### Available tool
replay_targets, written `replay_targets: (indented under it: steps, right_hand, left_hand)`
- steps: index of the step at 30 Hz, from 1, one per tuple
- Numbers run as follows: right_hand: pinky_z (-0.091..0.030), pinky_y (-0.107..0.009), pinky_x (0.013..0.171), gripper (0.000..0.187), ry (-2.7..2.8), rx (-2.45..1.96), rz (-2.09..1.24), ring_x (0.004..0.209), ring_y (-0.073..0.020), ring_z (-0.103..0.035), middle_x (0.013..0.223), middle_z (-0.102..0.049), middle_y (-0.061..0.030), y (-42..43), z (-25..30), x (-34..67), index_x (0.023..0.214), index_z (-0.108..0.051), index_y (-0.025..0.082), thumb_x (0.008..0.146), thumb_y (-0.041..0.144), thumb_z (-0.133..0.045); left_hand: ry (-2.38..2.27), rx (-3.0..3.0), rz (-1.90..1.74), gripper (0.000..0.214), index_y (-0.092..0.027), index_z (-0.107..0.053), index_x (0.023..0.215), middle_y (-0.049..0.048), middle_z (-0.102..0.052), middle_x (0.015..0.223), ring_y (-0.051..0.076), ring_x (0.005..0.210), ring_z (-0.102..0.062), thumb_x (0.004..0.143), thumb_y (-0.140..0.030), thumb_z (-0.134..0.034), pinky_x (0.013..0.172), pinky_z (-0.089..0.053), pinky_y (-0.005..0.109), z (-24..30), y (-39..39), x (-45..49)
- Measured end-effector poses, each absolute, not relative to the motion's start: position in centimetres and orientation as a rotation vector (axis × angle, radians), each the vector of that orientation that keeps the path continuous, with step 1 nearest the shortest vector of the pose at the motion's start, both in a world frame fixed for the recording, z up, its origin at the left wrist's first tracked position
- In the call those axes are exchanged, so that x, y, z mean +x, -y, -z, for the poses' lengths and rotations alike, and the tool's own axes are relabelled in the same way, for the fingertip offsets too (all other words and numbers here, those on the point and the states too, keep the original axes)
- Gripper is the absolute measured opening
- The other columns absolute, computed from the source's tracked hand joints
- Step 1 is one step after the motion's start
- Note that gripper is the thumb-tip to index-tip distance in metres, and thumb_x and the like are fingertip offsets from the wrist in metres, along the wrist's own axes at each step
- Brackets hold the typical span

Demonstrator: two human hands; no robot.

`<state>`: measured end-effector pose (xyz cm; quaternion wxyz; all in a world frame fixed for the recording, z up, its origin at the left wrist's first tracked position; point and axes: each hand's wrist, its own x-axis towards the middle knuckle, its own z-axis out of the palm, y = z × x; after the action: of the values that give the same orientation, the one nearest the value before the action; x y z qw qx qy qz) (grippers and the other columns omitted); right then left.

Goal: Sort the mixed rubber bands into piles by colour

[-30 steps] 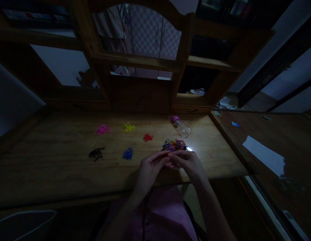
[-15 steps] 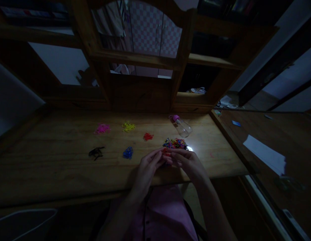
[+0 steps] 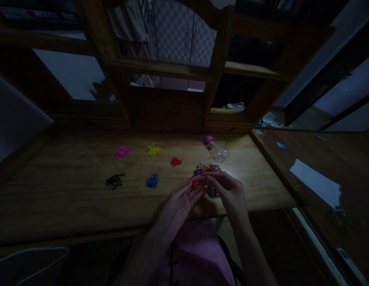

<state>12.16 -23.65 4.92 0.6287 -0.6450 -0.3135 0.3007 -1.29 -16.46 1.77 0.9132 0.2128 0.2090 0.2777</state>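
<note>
My left hand (image 3: 182, 200) is turned palm up, fingers stretched out, and holds some red rubber bands (image 3: 195, 185) on its fingers. My right hand (image 3: 230, 190) reaches over those fingertips with thumb and forefinger pinched together; what sits in the pinch is too dark and small to make out. Just beyond and below both hands is a mixed multicoloured heap of rubber bands (image 3: 202, 169), partly hidden by them. Small sorted piles lie to the left: red bands (image 3: 176, 161), blue bands (image 3: 152, 181), yellow bands (image 3: 152, 149), pink bands (image 3: 121, 151) and black bands (image 3: 114, 181).
A clear bottle with a purple cap (image 3: 217, 150) lies on the wooden desk (image 3: 68, 198) behind the heap. Wooden shelves rise at the back. To the right, a side surface holds white paper (image 3: 315, 182) and a small blue packet (image 3: 281, 145). The room is dim.
My left hand has opened out palm up, showing the red bands on its fingers. My right hand has shifted slightly right and its fingers have changed position. The sorted piles stay put.
</note>
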Motion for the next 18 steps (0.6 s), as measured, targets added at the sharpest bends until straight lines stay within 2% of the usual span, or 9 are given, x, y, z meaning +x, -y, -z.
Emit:
replay_targets:
  steps: [5, 12, 18]
  right_hand:
    - [-0.051, -0.026, 0.060, 0.017, 0.695, -1.523, -0.532, 0.066, -0.0155, -0.062, 0.081, -0.071, -0.0027, 24.5, -5.3, 12.8, 0.092, -0.072, 0.021, 0.083, 0.035, -0.069]
    - [-0.051, -0.028, 0.063, 0.017, 0.697, -1.557, -0.491, 0.068, -0.0165, -0.062, 0.080, -0.069, -0.0027, 25.6, -5.2, 13.6, 0.090, -0.071, 0.020, 0.083, 0.036, -0.068]
    - [-0.050, -0.028, 0.062, 0.017, 0.711, -1.554, -0.485, 0.067, -0.0162, -0.061, 0.078, -0.068, -0.0023, 26.2, -4.9, 13.8, 0.089, -0.069, 0.019, 0.085, 0.035, -0.067]
  left_hand:
    - [-0.434, 0.314, -0.548, 0.029, -0.007, -0.064, 0.112, 0.0148, -0.060, 0.129, 0.024, 0.128, -0.050, 0.090, -0.015, -0.047, 0.112, -0.039, 0.035, -2.5, 16.2, -1.6]
    - [-0.605, 0.423, -0.710, 0.039, -0.006, -0.061, 0.115, 0.0174, -0.058, 0.130, 0.022, 0.127, -0.051, 0.095, -0.032, -0.039, 0.112, -0.038, 0.034, -2.6, 12.4, -1.0]
    - [-0.777, 0.796, -0.970, 0.033, -0.015, -0.060, 0.118, 0.0092, -0.051, 0.140, 0.016, 0.136, -0.038, 0.095, -0.031, -0.044, 0.118, -0.023, 0.032, -0.7, 8.8, -0.2]
